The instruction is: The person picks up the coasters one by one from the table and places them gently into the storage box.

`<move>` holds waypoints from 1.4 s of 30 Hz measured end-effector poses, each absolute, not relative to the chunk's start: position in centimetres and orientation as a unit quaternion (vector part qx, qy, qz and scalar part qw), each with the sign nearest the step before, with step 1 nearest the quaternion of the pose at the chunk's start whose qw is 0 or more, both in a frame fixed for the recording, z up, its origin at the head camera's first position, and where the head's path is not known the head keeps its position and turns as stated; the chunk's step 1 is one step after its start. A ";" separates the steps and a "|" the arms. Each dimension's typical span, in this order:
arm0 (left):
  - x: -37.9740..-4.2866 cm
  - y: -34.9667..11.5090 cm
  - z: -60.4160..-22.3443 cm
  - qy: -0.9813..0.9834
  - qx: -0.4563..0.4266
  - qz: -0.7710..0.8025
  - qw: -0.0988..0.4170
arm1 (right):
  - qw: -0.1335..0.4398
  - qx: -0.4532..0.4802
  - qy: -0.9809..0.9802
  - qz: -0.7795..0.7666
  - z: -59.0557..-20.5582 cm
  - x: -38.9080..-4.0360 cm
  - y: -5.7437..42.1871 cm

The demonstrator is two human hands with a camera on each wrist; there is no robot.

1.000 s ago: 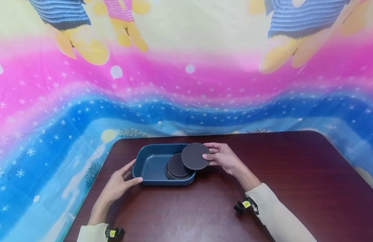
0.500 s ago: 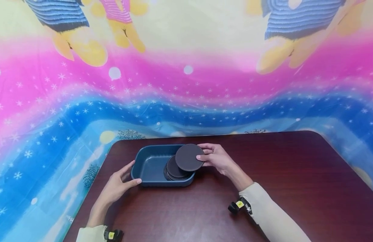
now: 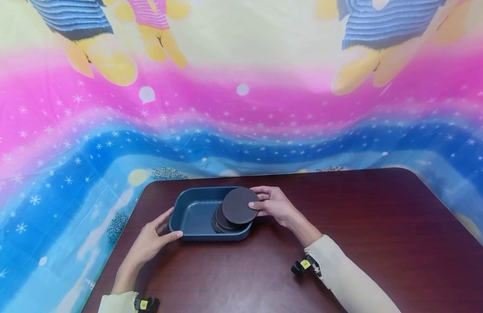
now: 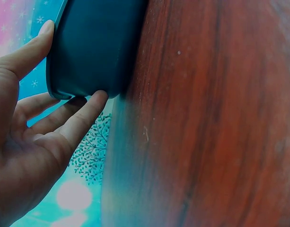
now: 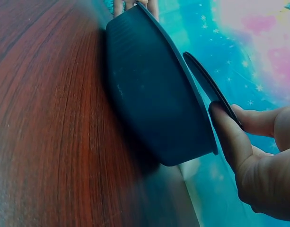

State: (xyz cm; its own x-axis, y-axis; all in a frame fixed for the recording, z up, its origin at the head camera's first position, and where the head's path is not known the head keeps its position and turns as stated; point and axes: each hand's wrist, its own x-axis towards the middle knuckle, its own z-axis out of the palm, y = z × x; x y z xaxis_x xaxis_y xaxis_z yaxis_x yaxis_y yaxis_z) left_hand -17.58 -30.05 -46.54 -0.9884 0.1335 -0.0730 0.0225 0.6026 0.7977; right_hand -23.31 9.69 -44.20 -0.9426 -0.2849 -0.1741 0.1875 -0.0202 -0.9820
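A dark teal rectangular tray sits on the table. My left hand spans its left end. In the left wrist view, the thumb touches the rim and the nearly straight fingers lie against the end wall. My right hand pinches a round dark brown coaster by its right edge, thumb on top. It hangs over the tray's right half and overlaps a stack of similar coasters inside, partly hiding them. From the right wrist view, the held coaster is tilted above the rim.
The reddish-brown wooden table has rounded far corners. Behind it hangs a colourful printed cloth. Black wrist straps sit at both cream sleeves.
My right hand has carried the coaster leftward and slightly down, further over the stack in the tray. The left hand keeps its place at the tray's end.
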 end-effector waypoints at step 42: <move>-17.4 -30.1 -46.6 0.893 0.053 0.443 0.055 | -0.040 -0.148 0.906 -0.395 -41.9 -21.7 7.8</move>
